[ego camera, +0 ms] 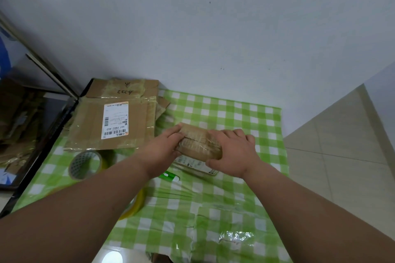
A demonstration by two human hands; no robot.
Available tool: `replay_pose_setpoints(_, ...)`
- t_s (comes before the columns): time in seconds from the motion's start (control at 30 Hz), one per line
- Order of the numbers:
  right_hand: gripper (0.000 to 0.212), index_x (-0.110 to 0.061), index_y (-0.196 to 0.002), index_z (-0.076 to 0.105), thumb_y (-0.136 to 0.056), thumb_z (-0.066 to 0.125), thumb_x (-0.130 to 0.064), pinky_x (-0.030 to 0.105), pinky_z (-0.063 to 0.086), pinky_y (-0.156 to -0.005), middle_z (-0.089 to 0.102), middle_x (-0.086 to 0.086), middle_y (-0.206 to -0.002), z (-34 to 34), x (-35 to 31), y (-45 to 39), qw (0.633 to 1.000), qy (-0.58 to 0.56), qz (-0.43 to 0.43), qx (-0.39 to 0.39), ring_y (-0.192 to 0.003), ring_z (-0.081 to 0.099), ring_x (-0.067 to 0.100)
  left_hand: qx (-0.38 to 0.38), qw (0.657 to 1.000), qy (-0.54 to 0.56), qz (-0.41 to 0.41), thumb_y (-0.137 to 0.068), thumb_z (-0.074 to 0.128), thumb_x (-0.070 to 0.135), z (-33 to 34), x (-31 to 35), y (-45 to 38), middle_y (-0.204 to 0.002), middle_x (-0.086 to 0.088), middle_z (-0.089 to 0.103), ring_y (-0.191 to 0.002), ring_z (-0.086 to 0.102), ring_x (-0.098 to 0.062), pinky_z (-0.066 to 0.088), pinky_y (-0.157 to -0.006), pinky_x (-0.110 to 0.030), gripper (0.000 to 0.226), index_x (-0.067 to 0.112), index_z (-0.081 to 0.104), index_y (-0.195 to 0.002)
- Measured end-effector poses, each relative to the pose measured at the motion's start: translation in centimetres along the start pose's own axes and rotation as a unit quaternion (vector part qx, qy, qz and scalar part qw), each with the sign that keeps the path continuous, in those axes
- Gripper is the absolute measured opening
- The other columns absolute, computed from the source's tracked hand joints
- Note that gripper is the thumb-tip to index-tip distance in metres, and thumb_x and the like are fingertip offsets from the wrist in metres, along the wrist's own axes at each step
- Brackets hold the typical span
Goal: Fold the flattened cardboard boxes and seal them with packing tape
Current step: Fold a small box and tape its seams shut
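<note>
Seen from above, two bare forearms reach forward over a table covered by a green-and-white checked cloth (224, 113). Both hands hold a small cardboard box (198, 143) between them, wrapped in glossy tape. The left hand (164, 147) presses against the box's left end with fingers laid fairly straight along it. The right hand (233, 151) curls over the right end, its thumb wrapped round the near edge; its fingertips are hidden behind the box. Beneath the box, toward the wrists, a white label shows only in part. Left of the left hand lies a stack of flattened cardboard boxes (113, 119), the top one bearing a shipping label. Near the left forearm stands a roll of packing tape (85, 164). A second, yellowish roll (136, 205) is mostly hidden under that forearm. A small green-and-white object (168, 176) peeks out between the wrists; what it is cannot be made out.
</note>
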State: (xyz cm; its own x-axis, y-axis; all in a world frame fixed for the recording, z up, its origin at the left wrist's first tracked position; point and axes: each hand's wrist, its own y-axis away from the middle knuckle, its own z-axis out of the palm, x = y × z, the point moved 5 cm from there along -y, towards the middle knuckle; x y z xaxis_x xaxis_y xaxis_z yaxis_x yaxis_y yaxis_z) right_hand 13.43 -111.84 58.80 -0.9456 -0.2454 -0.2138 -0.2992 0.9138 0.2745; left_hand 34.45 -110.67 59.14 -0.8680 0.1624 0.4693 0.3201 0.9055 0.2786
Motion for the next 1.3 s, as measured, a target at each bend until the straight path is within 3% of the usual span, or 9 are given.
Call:
replay_pose_setpoints(0.17, 0.082, -0.046, -0.146, 0.026, -0.074, 0.051, -0.075, 0.048, 0.02, -0.101, 0.035, -0.007, -0.152, 1.2, -0.2, 1.2, 0.996, 0.047, -0.031, -0.064, -0.132, 0.033, 0.026, -0.029, 0.999, -0.013, -0.02, -0.093, 0.064, 0.032, 1.9, -0.3, 1.1, -0.163, 0.012, 0.019, -0.136, 0.044, -0.018, 0.039, -0.109, -0.034, 0.057, 0.023, 0.046, -0.146)
replay_pose_setpoints(0.27, 0.077, -0.046, -0.149, 0.021, -0.081, 0.05, -0.07, 0.053, 0.016, -0.107, 0.02, -0.005, -0.161, 2.8, -0.5, 2.1, 0.996, 0.036, -0.026, -0.075, -0.139, 0.028, 0.028, -0.049, 0.997, -0.038, -0.043, -0.096, 0.058, 0.033, 3.0, -1.2, 1.9, -0.163, 0.022, 0.009, -0.139, 0.039, -0.015, 0.04, -0.108, -0.032, 0.056, 0.031, 0.041, -0.149)
replay_pose_setpoints(0.33, 0.076, -0.045, -0.149, 0.022, -0.082, 0.05, -0.068, 0.056, 0.011, -0.109, 0.015, -0.006, -0.162, 2.8, -0.6, 2.0, 0.997, 0.042, -0.029, -0.064, -0.142, 0.021, 0.027, -0.072, 0.994, -0.068, -0.042, -0.098, 0.054, 0.032, 3.1, -1.2, 1.5, -0.164, 0.019, 0.006, -0.143, 0.031, -0.019, 0.034, -0.114, -0.036, 0.055, 0.031, 0.038, -0.15)
replay_pose_setpoints(0.5, 0.07, -0.036, -0.143, 0.035, -0.081, 0.06, -0.057, 0.054, 0.012, -0.108, 0.035, -0.007, -0.145, 1.7, -1.7, 1.8, 0.998, 0.043, -0.042, -0.029, -0.13, 0.032, 0.025, -0.108, 0.983, -0.145, -0.039, -0.103, 0.042, 0.035, 1.7, -0.2, 0.5, -0.162, 0.01, 0.016, -0.142, 0.022, -0.024, 0.027, -0.117, -0.042, 0.049, 0.032, 0.036, -0.151)
replay_pose_setpoints(0.7, 0.058, -0.032, -0.133, 0.046, -0.079, 0.058, -0.052, 0.051, 0.012, -0.109, 0.043, -0.007, -0.138, 0.5, -2.4, 2.3, 0.997, 0.049, -0.051, -0.012, -0.128, 0.036, 0.022, -0.102, 0.981, -0.166, -0.024, -0.104, 0.039, 0.035, 0.6, -0.5, 2.9, -0.165, 0.013, 0.003, -0.149, 0.016, -0.02, 0.02, -0.119, -0.042, 0.063, 0.036, 0.006, -0.157)
replay_pose_setpoints(0.8, 0.047, -0.03, -0.121, 0.057, -0.08, 0.05, -0.054, 0.047, 0.013, -0.106, 0.044, -0.009, -0.129, -0.4, -3.6, 2.3, 0.998, 0.039, -0.05, 0.026, -0.122, 0.039, 0.021, -0.063, 0.982, -0.175, -0.019, -0.103, 0.039, 0.035, -0.6, -2.0, 4.1, -0.166, 0.009, 0.005, -0.15, 0.014, -0.02, 0.017, -0.119, -0.041, 0.061, 0.035, 0.011, -0.157)
replay_pose_setpoints(0.97, 0.039, -0.027, -0.114, 0.064, -0.085, 0.046, -0.044, 0.042, 0.013, -0.1, 0.053, -0.007, -0.116, -1.6, -8.2, 0.9, 0.993, 0.02, -0.074, 0.087, -0.112, 0.043, 0.019, 0.003, 0.98, -0.182, -0.082, -0.099, 0.046, 0.035, -3.5, -7.4, 7.1, -0.159, 0.004, 0.026, -0.142, 0.028, -0.022, 0.029, -0.114, -0.041, 0.052, 0.035, 0.032, -0.149)
replay_pose_setpoints(1.1, 0.031, -0.023, -0.109, 0.064, -0.087, 0.046, -0.035, 0.041, 0.016, -0.099, 0.055, -0.004, -0.112, -1.4, -13.5, 0.0, 0.988, 0.007, -0.105, 0.11, -0.109, 0.046, 0.021, -0.007, 0.972, -0.185, -0.145, -0.098, 0.046, 0.038, -4.5, -12.5, 10.5, -0.155, 0.003, 0.033, -0.139, 0.032, -0.023, 0.033, -0.11, -0.038, 0.053, 0.03, 0.036, -0.149)
replay_pose_setpoints(1.3, 0.029, -0.024, -0.116, 0.062, -0.091, 0.048, -0.028, 0.039, 0.021, -0.096, 0.055, -0.003, -0.117, 1.2, -19.0, 0.0, 0.988, 0.024, -0.144, 0.059, -0.113, 0.045, 0.022, -0.046, 0.966, -0.181, -0.178, -0.097, 0.047, 0.04, -4.0, -16.5, 13.7, -0.153, 0.003, 0.036, -0.136, 0.038, -0.022, 0.039, -0.104, -0.035, 0.049, 0.03, 0.042, -0.145)
